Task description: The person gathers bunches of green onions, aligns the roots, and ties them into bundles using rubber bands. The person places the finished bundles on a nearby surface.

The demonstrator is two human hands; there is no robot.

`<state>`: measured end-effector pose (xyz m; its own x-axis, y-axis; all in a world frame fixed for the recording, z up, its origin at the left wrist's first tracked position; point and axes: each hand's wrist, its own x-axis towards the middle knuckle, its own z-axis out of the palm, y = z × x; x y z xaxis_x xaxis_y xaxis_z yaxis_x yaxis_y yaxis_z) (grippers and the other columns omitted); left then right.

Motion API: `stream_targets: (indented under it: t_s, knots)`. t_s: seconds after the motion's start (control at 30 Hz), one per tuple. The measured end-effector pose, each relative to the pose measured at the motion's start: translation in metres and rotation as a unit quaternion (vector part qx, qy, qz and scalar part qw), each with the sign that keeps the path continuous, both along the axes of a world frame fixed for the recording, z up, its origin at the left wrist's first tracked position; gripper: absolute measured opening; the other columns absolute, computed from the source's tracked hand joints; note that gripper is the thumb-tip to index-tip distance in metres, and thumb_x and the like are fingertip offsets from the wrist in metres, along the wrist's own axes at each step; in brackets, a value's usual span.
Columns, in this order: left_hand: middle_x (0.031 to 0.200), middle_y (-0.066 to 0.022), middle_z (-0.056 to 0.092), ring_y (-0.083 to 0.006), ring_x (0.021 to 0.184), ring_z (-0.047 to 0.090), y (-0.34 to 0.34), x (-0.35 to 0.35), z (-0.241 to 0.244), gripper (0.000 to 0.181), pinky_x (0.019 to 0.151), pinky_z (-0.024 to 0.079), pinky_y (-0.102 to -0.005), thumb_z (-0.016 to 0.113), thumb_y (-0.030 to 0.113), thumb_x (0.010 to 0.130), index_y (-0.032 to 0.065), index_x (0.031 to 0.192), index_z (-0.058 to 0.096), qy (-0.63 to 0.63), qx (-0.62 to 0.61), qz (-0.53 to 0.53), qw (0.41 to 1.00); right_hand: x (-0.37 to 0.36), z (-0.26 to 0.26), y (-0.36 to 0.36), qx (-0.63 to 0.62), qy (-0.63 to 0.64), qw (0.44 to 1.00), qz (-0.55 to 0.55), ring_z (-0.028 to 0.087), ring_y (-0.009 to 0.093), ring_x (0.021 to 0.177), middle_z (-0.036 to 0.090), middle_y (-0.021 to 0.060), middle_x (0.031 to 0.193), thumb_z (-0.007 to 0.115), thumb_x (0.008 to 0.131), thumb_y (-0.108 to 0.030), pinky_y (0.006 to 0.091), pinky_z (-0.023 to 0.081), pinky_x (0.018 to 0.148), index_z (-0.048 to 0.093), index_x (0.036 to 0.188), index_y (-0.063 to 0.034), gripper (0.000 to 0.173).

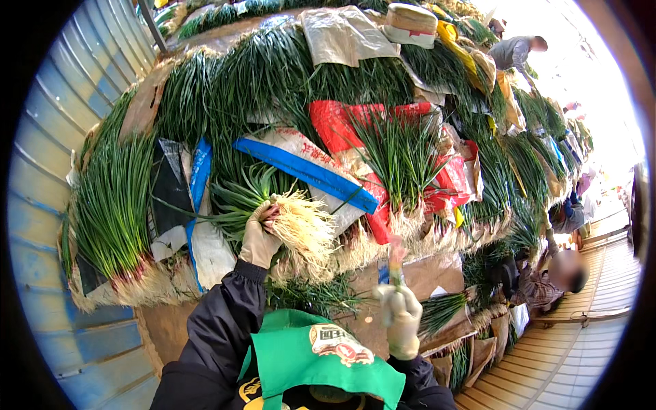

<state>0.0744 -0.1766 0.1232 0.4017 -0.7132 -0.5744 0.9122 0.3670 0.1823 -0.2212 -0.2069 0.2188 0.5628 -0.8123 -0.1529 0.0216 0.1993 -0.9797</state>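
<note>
My left hand [260,240], in a pale glove, is closed around a bunch of spring onions [302,225]. Its long cream roots fan out to the right and its green leaves point left. My right hand [402,318], also gloved and blurred, grips a thin stalk [396,261], seemingly a spring onion, with a pinkish upper end and a green part near the fingers. Just beyond my hands, a white sack with a blue band [307,171] lies over the heap. A loose bunch of spring onions [405,164] rests on a red and white sack [328,120].
More bunches of spring onions [110,205] are stacked at left and beyond. A corrugated metal wall [56,169] bounds the left side. Loose leaves [328,297] lie on the brown board [435,274] before me. Another person [538,282] crouches at right; one [510,54] bends farther off.
</note>
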Motion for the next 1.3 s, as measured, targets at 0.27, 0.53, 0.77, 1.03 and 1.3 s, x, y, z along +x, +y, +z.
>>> stream_targets:
  t_s: [0.27,0.53,0.77,1.03,1.3]
  knots:
    - [0.088,-0.0098,0.065,-0.0179,0.069,0.062,0.026,-0.016,0.031,0.023,0.07,0.053,-0.0311,0.058,0.014,0.082,-0.0012,0.099,0.061,-0.082,0.08,-0.024,0.993,0.074,-0.026,-0.002,-0.39,0.233,0.891,0.002,0.058,0.027,0.086,0.063,0.0088,0.092,0.065,0.076,-0.023,0.0364,0.044,0.075,0.063,0.102,-0.014,0.027]
    - [0.072,-0.0038,0.062,-0.0046,0.042,0.044,0.023,-0.008,0.015,0.015,0.039,0.038,-0.0142,0.057,0.012,0.083,0.0,0.091,0.061,-0.115,0.089,-0.023,0.989,0.119,-0.034,-0.01,-0.409,0.161,0.896,-0.061,0.06,0.027,0.066,0.061,0.01,0.073,0.063,0.069,-0.009,0.0311,0.049,0.06,0.065,0.076,-0.009,0.008]
    - [0.058,0.0059,0.05,-0.0065,0.049,0.047,-0.002,0.02,0.043,0.016,0.071,0.05,-0.0298,0.048,0.012,0.087,0.0014,0.087,0.06,-0.085,0.009,0.004,0.996,0.067,-0.011,-0.027,-0.142,-0.007,0.986,-0.083,0.054,0.009,0.064,0.061,0.0027,0.078,0.059,0.079,0.002,0.0207,0.045,0.062,0.064,0.087,0.0001,0.009]
    - [0.052,0.0094,0.038,-0.0045,0.045,0.038,-0.02,0.033,0.078,0.02,0.064,0.049,-0.0283,0.041,0.013,0.09,0.0054,0.091,0.059,0.03,-0.104,0.065,0.992,0.017,0.046,-0.031,-0.409,0.278,0.842,0.215,0.062,0.025,0.077,0.064,0.0087,0.088,0.06,0.082,-0.031,0.0329,0.049,0.07,0.068,0.095,-0.015,0.022]
    - [0.056,0.0047,0.042,-0.007,0.045,0.038,-0.046,-0.004,0.091,0.02,0.05,0.041,-0.0221,0.042,0.008,0.087,-0.0012,0.099,0.054,0.047,-0.167,0.031,0.984,0.11,0.029,-0.047,-0.522,0.231,0.82,-0.04,0.059,0.029,0.064,0.06,0.0132,0.074,0.063,0.072,-0.012,0.0349,0.046,0.057,0.064,0.083,-0.0048,0.013]
